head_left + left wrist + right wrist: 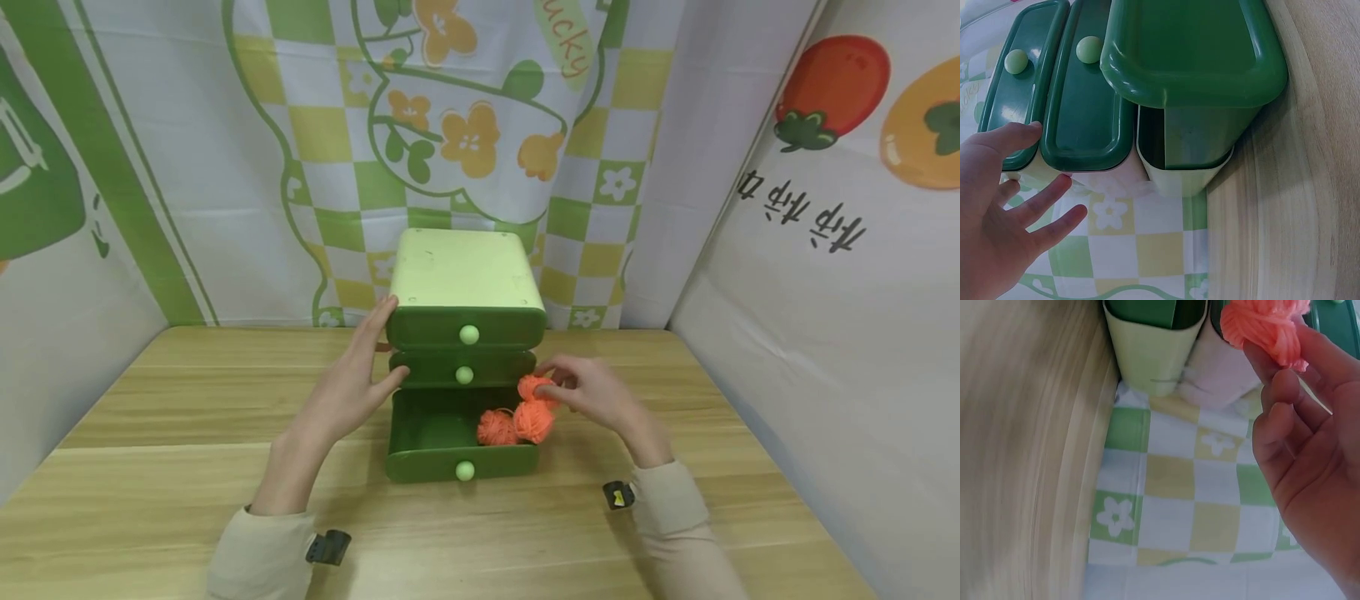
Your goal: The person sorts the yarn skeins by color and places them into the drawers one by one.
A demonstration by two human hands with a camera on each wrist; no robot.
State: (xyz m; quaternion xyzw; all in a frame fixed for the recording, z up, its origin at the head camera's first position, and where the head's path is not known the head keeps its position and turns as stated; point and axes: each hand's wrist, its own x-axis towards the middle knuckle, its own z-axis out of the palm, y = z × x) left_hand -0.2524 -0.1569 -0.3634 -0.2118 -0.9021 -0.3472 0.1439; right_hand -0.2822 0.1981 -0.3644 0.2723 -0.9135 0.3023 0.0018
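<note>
A small drawer unit (467, 271) with a pale top and dark green drawers stands on the table. Its bottom drawer (462, 464) is pulled out, while the middle drawer (427, 369) and top drawer (427, 327) look closed. My left hand (335, 392) is at the unit's left side, fingers spread, thumb against a drawer front. Between thumb and fingers, my right hand (596, 396) pinches an orange yarn ball (1266, 328) over the bottom drawer's right side. Two more balls, an orange yarn ball (497, 427) and a brighter yarn ball (533, 421), are at the drawer's right end.
The wooden table (225, 400) extends around the unit on both sides and in front. A patterned curtain (330, 142) hangs close behind it. A white printed sheet (817, 275) borders the right side.
</note>
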